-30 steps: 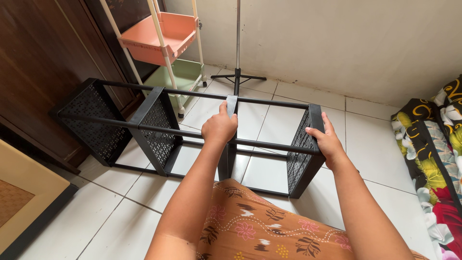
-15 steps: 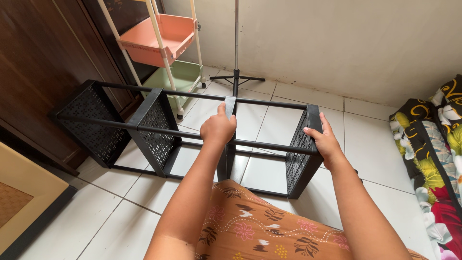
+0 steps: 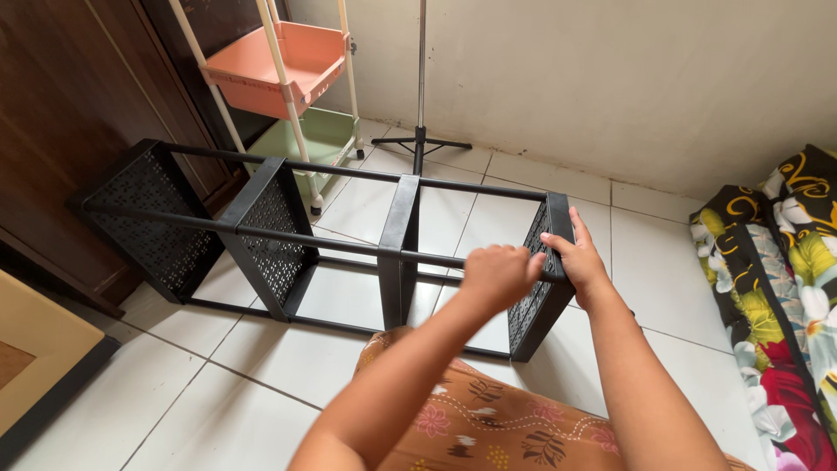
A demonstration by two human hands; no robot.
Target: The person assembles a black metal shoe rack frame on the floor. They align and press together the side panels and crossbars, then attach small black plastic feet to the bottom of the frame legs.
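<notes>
A: Head view, near to far. Item one: patterned orange cloth (image 3: pixel 488 427) over the lap, at the bottom edge. Item two: left hand (image 3: pixel 499 275), fingers curled into a loose fist on the near black rod (image 3: pixel 261 234), just beside the end panel (image 3: pixel 542 279). Whether it truly grips the rod or only rests on it, I cannot tell.

B: Item three: right hand (image 3: pixel 575 260), fingers spread flat over the top edge of that same end panel, pressing on it. No pinch.

A: Item four: the black rack (image 3: pixel 270 227) itself, lying on its side on the white tiled floor (image 3: pixel 261 384), four perforated panels joined by long rods, directly ahead of the knees.

B: Handling note, as a judgement: the panel should stay square to the rod while both hands bear on the joint; a tilted panel would likely bind. Even pressure, no twisting.

A: Item five: pink and green trolley (image 3: pixel 279 61), behind the rack's left half. Item six: metal stand (image 3: pixel 420 139) on three feet, near the wall. Item seven: flowered bedding (image 3: pixel 785 288), far right, well apart from the rack.
</notes>
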